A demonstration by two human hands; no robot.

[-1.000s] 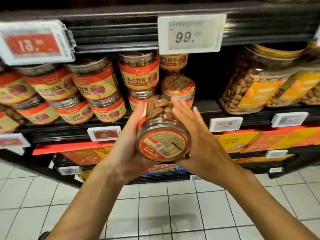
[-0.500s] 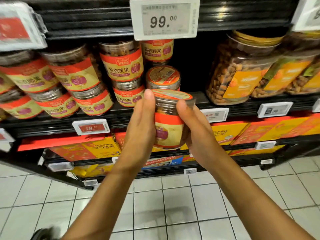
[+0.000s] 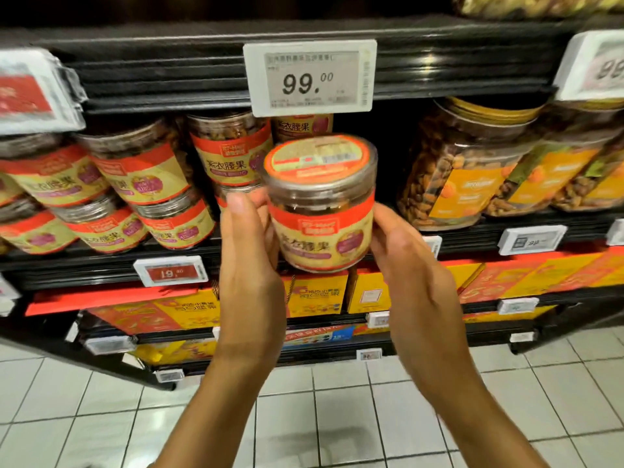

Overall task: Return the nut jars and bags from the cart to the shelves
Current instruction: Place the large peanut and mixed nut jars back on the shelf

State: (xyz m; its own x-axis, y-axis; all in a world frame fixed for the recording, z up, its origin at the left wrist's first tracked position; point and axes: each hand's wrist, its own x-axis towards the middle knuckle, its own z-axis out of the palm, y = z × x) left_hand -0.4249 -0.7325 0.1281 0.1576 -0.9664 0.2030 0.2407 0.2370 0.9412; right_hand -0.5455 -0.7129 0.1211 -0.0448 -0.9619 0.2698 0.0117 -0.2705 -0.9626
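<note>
I hold a clear nut jar [image 3: 322,211] with a red and cream label upright between both hands, level with the middle shelf [image 3: 111,261]. My left hand [image 3: 248,261] presses its left side and my right hand [image 3: 410,275] cups its right side. The lid faces up and toward me. Behind it, several matching jars [image 3: 233,153] stand stacked in two layers on that shelf. A dark gap lies just right of them, behind the held jar.
Large jars of almonds [image 3: 462,167] with orange labels fill the shelf's right part. A 99.00 price tag [image 3: 309,77] hangs from the shelf above. Yellow and red gift boxes [image 3: 317,293] sit on lower shelves. White tiled floor [image 3: 337,417] lies below.
The jar was lying on its side with its lid toward me; I turned it upright and raised it closer to the shelf gap. The view shifted slightly.
</note>
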